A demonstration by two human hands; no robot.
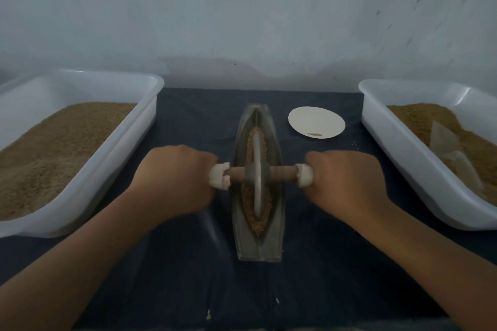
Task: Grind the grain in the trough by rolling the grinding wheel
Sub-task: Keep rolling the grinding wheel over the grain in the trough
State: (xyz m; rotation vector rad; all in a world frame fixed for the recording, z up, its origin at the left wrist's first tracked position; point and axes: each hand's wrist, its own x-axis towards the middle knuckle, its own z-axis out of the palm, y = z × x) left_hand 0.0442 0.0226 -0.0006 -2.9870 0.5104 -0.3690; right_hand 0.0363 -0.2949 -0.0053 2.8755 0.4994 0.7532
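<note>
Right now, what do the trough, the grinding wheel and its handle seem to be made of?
The trough looks like cast metal: dull grey, faint sheen on its walls. The grinding wheel is probably metal: a smooth grey disc. The handle looks like wood, matt brown and rounded; its white ends may be tape or plastic.

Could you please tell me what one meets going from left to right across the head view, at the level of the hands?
In order: left tub → left hand → wheel → right hand → right tub.

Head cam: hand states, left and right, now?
Left hand: closed, gripping the left end of the wheel handle.
Right hand: closed, gripping the wheel handle's right end.
</note>
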